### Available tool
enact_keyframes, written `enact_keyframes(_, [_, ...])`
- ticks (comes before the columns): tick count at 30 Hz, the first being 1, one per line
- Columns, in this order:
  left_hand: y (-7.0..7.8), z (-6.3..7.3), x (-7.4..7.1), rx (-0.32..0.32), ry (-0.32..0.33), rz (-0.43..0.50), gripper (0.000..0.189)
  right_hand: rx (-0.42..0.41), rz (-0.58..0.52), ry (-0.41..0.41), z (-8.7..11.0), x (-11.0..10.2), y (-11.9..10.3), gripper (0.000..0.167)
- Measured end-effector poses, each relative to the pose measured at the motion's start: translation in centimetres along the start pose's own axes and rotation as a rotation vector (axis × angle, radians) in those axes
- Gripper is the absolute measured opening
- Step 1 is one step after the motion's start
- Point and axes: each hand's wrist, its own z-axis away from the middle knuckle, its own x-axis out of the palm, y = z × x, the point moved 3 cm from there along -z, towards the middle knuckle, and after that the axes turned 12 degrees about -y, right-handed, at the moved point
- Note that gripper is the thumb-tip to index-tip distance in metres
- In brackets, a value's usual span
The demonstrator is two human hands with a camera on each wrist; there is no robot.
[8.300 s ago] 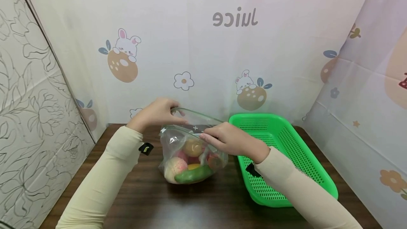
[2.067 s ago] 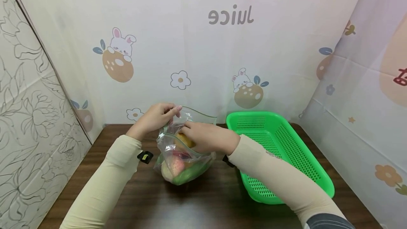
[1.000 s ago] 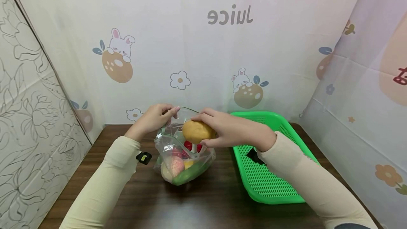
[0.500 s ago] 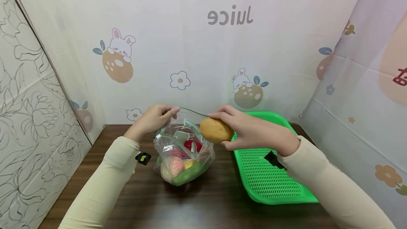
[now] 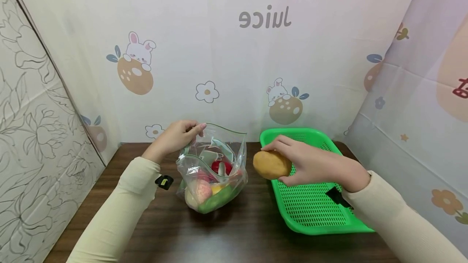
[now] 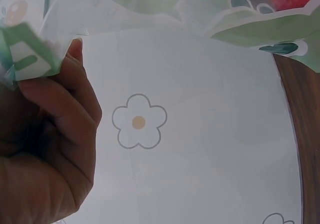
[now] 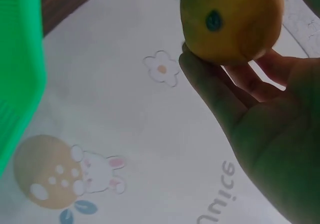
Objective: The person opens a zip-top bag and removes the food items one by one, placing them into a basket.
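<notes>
My left hand (image 5: 175,138) pinches the top edge of a clear zip bag (image 5: 193,169), whose mouth gapes at the top. In the left wrist view, curled fingers (image 6: 75,103) hold the bag's green-printed corner. Inside the bag lie a pinkish peach-like fruit (image 5: 202,190), a long green piece (image 5: 215,201), something red (image 5: 227,167) and other pieces partly hidden by the plastic. To the bag's right, my right hand (image 5: 310,161) grips a yellow mango (image 5: 270,164) between thumb and fingers, over the left rim of a green basket. A dark stem spot marks the mango (image 7: 235,23) in the right wrist view.
The green perforated basket (image 5: 307,229) stands on the right of the dark wooden table (image 5: 175,238), partly covered by my right forearm. A printed cloth wall (image 5: 234,60) rises right behind the table, with further panels at both sides.
My right hand has lifted the mango out of the bag and carried it right to the basket's left rim. The left hand still holds the bag's edge, almost unmoved over the last second.
</notes>
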Motion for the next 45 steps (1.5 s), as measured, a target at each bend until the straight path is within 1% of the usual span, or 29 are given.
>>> enact_keyframes(9, [0.0,0.2,-0.1,-0.002,0.002,-0.001,0.044,0.064,-0.058,-0.1,2.2,2.5,1.8,0.061])
enact_keyframes(12, [0.0,0.2,-0.1,-0.003,0.001,-0.01,0.045,0.099,-0.095,-0.132,3.0,3.4,2.4,0.059])
enact_keyframes(15, [-0.1,0.2,-0.2,-0.002,0.001,-0.016,0.045,0.14,-0.155,-0.169,3.7,4.0,3.1,0.057])
enact_keyframes(18, [-0.1,0.2,-0.2,0.0,0.004,-0.015,0.044,0.172,-0.2,-0.206,4.2,4.7,3.7,0.055])
enact_keyframes(24, [-0.1,0.3,-0.1,0.004,0.006,-0.008,0.042,0.215,-0.228,-0.275,4.9,6.4,5.2,0.054])
enact_keyframes(29, [-0.2,0.4,-0.1,0.003,0.005,-0.006,0.041,0.212,-0.248,-0.331,5.0,8.0,6.2,0.053])
enact_keyframes(35, [-0.3,0.4,0.0,0.003,0.006,-0.01,0.041,0.243,-0.255,-0.406,4.7,9.5,7.3,0.051])
enact_keyframes(39, [-0.4,0.4,0.1,0.005,0.006,-0.015,0.041,0.306,-0.261,-0.458,4.5,10.3,7.7,0.052])
enact_keyframes(42, [-0.5,0.4,0.1,0.004,0.008,-0.016,0.041,0.371,-0.259,-0.495,4.3,10.7,7.8,0.053])
enact_keyframes(45, [-0.5,0.4,0.1,0.002,0.008,-0.012,0.042,0.408,-0.251,-0.523,4.0,10.9,8.0,0.056])
